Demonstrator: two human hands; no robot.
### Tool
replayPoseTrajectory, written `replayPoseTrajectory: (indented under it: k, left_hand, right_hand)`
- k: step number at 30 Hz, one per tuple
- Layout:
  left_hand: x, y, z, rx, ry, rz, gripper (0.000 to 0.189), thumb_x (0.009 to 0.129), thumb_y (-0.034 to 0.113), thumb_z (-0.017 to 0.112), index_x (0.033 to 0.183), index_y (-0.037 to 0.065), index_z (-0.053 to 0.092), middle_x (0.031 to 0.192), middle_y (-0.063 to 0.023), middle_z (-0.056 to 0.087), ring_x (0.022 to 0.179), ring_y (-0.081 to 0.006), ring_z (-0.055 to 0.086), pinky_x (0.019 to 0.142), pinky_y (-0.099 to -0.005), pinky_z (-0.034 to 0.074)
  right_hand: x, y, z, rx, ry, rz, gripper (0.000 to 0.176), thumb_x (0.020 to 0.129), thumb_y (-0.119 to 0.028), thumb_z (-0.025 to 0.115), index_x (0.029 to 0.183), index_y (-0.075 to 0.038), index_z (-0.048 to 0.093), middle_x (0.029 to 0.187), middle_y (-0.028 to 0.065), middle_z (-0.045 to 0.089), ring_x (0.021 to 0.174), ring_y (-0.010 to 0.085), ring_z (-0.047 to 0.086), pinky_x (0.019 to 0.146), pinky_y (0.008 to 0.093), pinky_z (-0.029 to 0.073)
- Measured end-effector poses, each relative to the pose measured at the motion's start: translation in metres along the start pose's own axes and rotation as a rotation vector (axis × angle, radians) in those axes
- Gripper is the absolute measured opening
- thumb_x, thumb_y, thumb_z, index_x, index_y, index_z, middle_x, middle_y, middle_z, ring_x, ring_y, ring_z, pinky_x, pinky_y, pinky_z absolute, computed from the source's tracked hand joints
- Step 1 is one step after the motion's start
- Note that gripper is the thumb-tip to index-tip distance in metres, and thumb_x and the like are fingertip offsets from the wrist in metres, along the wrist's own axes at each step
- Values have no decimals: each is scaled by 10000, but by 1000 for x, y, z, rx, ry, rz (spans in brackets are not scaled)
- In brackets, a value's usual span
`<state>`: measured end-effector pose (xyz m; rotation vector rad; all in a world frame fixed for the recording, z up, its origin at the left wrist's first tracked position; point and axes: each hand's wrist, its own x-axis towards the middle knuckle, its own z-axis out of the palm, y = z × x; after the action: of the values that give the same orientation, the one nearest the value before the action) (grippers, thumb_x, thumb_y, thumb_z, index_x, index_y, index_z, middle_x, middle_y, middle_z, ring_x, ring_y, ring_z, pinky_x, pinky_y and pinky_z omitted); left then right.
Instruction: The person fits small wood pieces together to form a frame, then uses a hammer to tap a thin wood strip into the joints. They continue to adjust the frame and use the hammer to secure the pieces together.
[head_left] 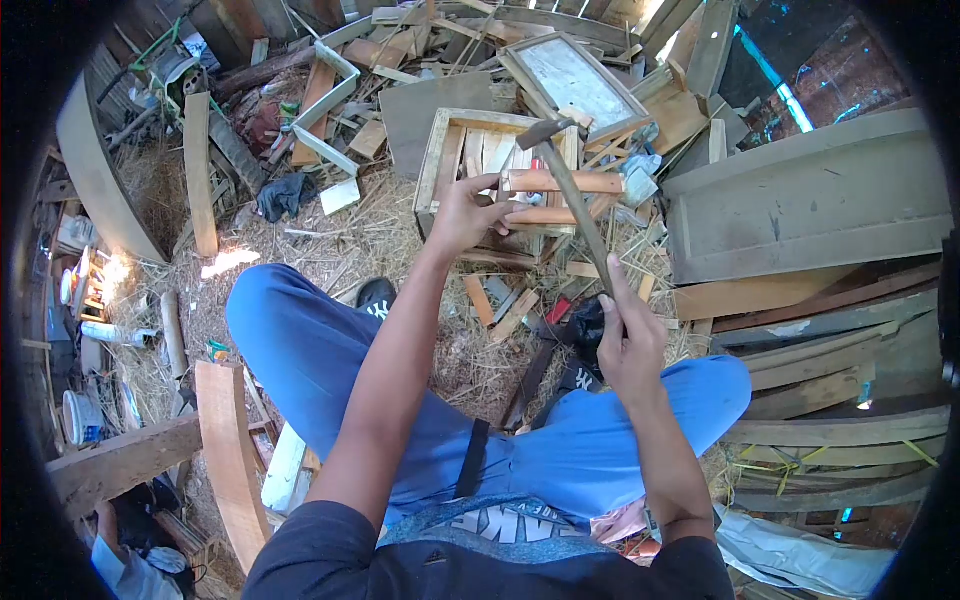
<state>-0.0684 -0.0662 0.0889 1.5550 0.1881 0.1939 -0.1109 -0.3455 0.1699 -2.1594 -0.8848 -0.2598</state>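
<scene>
My right hand (632, 340) is closed around the lower handle of a hammer (578, 207). The hammer's metal head is up and to the left, above two parallel reddish wooden strips (560, 181). At the left end of those strips, my left hand (468, 215) grips them with thumb and fingers. Whether a nail is between its fingertips is too small to tell. Behind and below the strips stands an open wooden box (441, 150) with several pieces of wood inside. The hammer handle crosses in front of the strips.
Straw and wood offcuts cover the ground. A framed panel (580, 85) leans behind the box. To the right are a large grey board (810, 200) and stacked planks (830, 430). An upright plank (228, 430) stands near my left knee. Another person's arm (108, 530) shows at lower left.
</scene>
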Motion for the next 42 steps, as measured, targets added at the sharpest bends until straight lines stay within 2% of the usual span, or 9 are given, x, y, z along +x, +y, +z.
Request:
replayPoseTrajectory:
  k: [10,17,19,26,32,34,36,38,42]
  left_hand:
    - [2,0,0,35,5,1,394,863,24,802,1218,-82,669,896,-73,736,620,-115,672,550,-259,546]
    - [1,1,1,36,-4,4,383,864,31,803,1207,-81,675,868,-71,734,619,-116,671,551,-262,539]
    - [-2,2,2,24,-4,5,372,862,36,807,1193,-80,681,856,-66,730,619,-114,670,550,-261,538]
    - [-2,11,2,64,3,-27,335,867,36,802,1162,-75,689,855,-64,722,624,-115,669,543,-263,536]
    - [-2,8,4,38,-9,42,210,892,16,758,1080,-49,691,850,-83,738,662,-134,700,576,-272,560]
    - [1,2,2,54,-15,24,203,896,11,751,1078,-54,688,840,-78,734,661,-132,696,591,-274,569]
    - [3,-2,2,42,-11,46,207,900,10,747,1085,-58,684,824,-76,726,659,-134,692,595,-277,572]
    - [5,-5,1,-8,-36,68,213,905,12,744,1096,-58,679,813,-70,718,665,-135,693,595,-274,570]
    - [7,-7,1,6,-15,32,247,907,24,751,1131,-51,679,794,-62,707,651,-128,685,589,-272,570]
  right_hand:
    - [-1,3,-3,-191,-135,72,637,930,-19,659,1510,-248,528,771,189,625,666,373,642,628,463,512]
    - [-1,-1,-2,-9,57,11,644,933,-17,652,1519,-245,514,757,189,621,656,385,637,618,486,503]
    - [-1,1,-6,-125,-178,88,650,930,-3,648,1523,-229,505,746,189,616,659,391,631,619,501,496]
    - [-3,0,-7,-112,-147,131,646,922,31,637,1515,-192,514,776,188,635,683,399,636,630,483,504]
    - [-4,7,-24,-58,168,39,592,941,83,598,1485,-145,557,907,219,694,686,286,655,661,361,530]
    - [-9,11,-40,-168,254,220,492,989,12,590,1469,-94,563,909,234,719,696,217,667,662,324,503]
    - [-15,21,-46,-179,300,217,489,982,21,590,1460,-80,571,934,252,718,664,229,634,642,330,496]
    - [-17,30,-54,-350,17,170,548,959,81,578,1480,-87,551,921,229,689,693,306,650,657,376,523]
    - [-17,31,-51,-240,117,248,559,964,59,587,1496,-100,530,861,226,669,691,333,650,654,416,518]
